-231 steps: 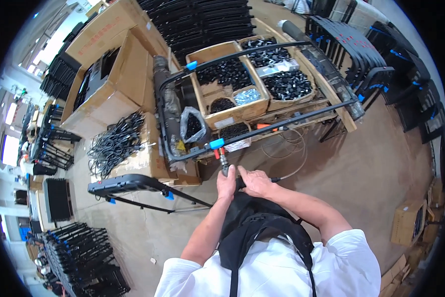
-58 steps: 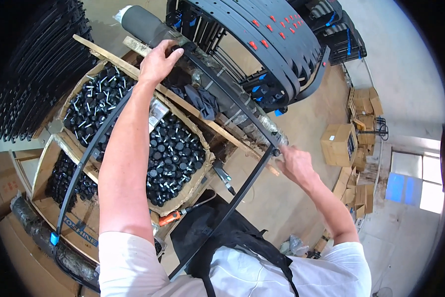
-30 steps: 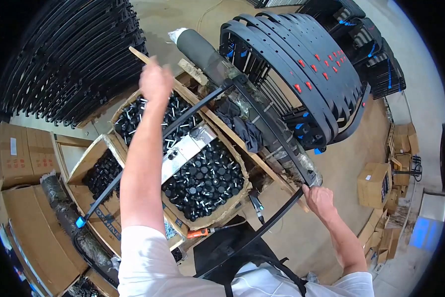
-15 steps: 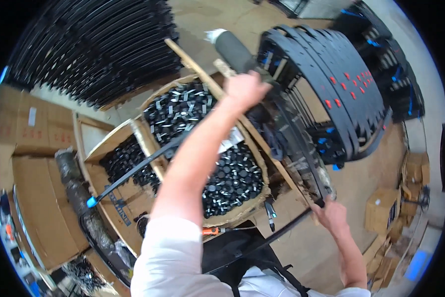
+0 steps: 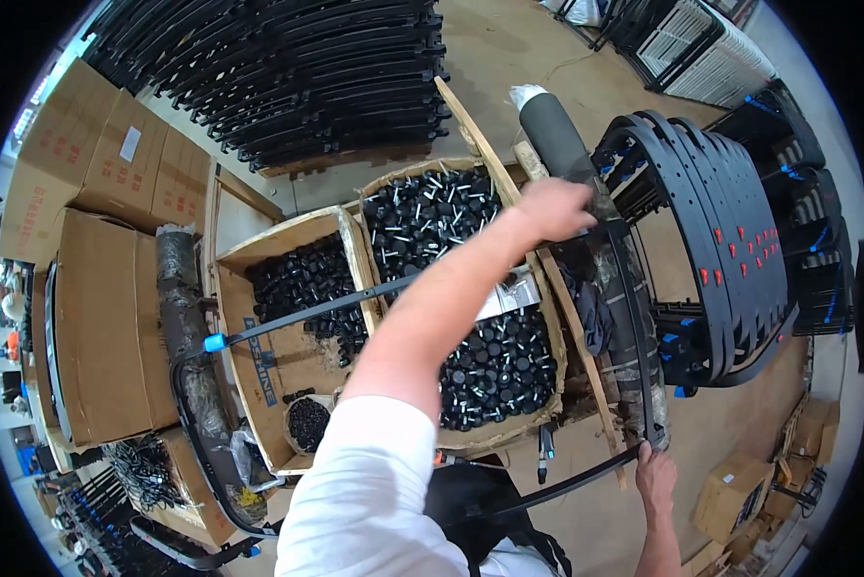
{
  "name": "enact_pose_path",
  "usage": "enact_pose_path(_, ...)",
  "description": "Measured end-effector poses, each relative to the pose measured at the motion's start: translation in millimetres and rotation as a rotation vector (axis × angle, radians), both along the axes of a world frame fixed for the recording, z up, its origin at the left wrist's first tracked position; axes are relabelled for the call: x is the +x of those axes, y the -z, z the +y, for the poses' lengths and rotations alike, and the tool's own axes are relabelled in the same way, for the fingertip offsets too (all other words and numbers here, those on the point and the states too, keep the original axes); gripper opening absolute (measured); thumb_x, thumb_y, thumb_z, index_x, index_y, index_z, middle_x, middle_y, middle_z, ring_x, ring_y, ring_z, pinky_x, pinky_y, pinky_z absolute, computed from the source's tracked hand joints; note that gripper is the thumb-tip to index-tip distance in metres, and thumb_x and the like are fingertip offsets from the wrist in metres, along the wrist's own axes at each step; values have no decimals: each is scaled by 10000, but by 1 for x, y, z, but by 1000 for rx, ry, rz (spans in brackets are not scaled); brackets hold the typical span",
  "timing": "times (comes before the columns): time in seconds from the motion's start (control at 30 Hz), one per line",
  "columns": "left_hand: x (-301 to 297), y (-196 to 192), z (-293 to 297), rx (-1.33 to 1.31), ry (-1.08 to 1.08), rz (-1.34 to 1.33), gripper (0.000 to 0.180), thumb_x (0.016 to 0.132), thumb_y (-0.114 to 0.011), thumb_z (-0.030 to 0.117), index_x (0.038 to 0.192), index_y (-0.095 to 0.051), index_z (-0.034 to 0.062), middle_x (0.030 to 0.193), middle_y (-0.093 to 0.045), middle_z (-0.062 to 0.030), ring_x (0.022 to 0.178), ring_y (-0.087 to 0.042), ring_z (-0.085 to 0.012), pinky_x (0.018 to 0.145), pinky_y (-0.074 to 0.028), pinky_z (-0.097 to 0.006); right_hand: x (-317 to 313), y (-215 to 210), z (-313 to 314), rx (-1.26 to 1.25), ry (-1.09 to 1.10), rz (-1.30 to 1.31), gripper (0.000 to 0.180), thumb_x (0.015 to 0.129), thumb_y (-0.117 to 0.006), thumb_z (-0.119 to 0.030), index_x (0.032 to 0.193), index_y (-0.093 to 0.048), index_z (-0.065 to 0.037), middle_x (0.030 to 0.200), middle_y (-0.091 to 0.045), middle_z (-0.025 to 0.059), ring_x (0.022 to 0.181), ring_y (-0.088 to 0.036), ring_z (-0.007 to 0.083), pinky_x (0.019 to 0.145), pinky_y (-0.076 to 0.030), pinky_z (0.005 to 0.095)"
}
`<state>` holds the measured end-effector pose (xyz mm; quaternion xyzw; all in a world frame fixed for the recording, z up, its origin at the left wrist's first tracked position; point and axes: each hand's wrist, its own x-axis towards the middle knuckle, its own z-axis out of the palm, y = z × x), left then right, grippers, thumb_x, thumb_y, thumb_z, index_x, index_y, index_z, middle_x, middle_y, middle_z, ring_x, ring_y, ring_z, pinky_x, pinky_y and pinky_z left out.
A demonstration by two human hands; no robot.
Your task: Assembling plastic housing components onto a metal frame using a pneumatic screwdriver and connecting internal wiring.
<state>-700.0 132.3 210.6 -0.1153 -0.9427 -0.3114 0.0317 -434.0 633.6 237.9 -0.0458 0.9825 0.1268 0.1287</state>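
Right hand (image 5: 656, 476) grip closed on black frame (image 5: 297, 318), near right corner. Left hand (image 5: 555, 210) by far right corner, can't tell its grip. Knob box (image 5: 509, 432) below left forearm (image 5: 441, 317).

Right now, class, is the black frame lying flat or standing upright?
Lying flat: the black frame's bars span the open boxes and run along two wrapped rolls, with the right hand at its near right corner.
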Motion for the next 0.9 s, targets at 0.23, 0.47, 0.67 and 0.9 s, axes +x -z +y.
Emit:
enact_pose_path(0.23,109,70,-202,-474,-329,-308,384,944,-716,256,1305,-656,140,1272,-652,-188,1215,-642,-402,1015,-550,-509,-28,-53,-53,-11,94,-181,517,1020,-610,-455,859,-724,23,844,-710,285,829,-692,499,770,-546,577)
enact_pose_path(0.47,126,89,-214,-684,-128,-224,546,922,-766,287,1442,-606,244,1259,-637,-152,1228,-611,-336,998,-565,-443,-82,-102,-162,-215,-98,-114,419,978,-652,-363,849,-718,30,828,-706,280,809,-694,487,747,-549,548)
enact_pose_path(0.67,147,96,-217,-673,-45,-20,292,987,-566,152,1255,-678,120,1123,-682,-119,1138,-655,-288,918,-582,-390,-118,-97,-269,-479,-343,-144,370,967,-666,-360,876,-728,-7,840,-721,245,822,-705,454,756,-558,518)
enact_pose_path(0.9,187,31,-212,111,-458,7,344,1084,-531,240,1314,-629,4,1127,-706,-195,1104,-677,-320,961,-551,-426,-187,-39,-445,-788,-646,-163,262,940,-644,-269,926,-721,-19,901,-744,217,911,-718,424,820,-557,526)
